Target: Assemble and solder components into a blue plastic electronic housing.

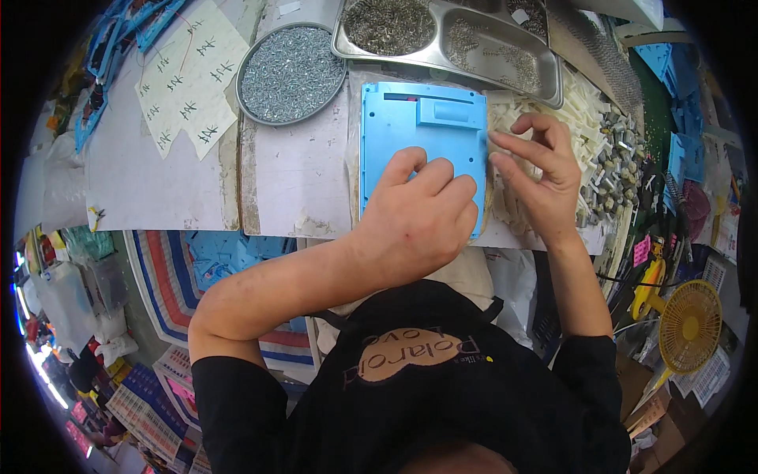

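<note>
A light blue plastic housing (450,142) lies flat on the table in front of me, with a raised block and a narrow slot near its far end. My left hand (426,209) is curled into a fist over the near half of the housing; whatever its fingers hold, if anything, is hidden. Beside the housing's right edge hovers my right hand (545,170), thumb and forefinger curved toward each other with a gap between the tips. Nothing shows in that gap. Under and behind the right hand lie many white plastic parts (580,99).
Beyond the housing stand a round tray of small silver screws (292,75) and a divided metal tray (545,75) with springs and small parts. Metal-and-plastic pieces (612,170) are heaped at right. A marked paper sheet (185,79) lies left. A yellow fan (691,325) stands lower right.
</note>
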Demonstrator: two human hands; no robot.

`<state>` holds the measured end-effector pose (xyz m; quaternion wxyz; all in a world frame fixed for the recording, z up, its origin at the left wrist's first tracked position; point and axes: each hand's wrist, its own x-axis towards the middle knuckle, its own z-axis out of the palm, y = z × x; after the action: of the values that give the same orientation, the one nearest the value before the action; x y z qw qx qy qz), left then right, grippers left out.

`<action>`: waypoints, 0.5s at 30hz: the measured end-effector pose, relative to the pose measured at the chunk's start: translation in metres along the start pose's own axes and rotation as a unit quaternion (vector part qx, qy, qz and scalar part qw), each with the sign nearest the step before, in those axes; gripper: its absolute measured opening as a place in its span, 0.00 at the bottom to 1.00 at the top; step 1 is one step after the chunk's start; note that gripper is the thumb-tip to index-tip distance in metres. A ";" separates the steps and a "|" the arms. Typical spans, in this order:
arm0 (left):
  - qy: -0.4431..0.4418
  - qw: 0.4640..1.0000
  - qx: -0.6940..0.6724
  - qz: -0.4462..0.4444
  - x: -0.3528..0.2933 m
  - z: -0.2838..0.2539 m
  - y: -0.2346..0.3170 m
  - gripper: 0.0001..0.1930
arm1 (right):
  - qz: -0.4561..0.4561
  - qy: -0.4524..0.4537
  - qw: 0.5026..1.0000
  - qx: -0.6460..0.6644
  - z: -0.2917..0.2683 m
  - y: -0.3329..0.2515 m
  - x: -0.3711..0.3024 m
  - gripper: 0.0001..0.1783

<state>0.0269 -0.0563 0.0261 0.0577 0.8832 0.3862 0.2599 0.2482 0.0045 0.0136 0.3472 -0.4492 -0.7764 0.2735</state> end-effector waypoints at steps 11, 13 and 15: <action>0.030 0.934 0.183 -0.306 -0.038 -0.051 -0.146 0.07 | -0.098 0.171 0.978 0.065 -0.050 0.006 0.086 0.23; 0.002 0.934 0.170 -0.314 -0.042 -0.050 -0.153 0.08 | -0.098 0.239 0.961 0.100 -0.050 0.006 0.113 0.22; 0.019 0.943 0.137 -0.301 -0.038 -0.047 -0.152 0.08 | 0.015 0.394 0.890 0.229 -0.050 -0.050 0.152 0.19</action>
<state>-0.1168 0.0176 0.0046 0.0040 0.7198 0.6672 0.1919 0.2077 0.1224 0.1253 0.7135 -0.4401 -0.4849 0.2491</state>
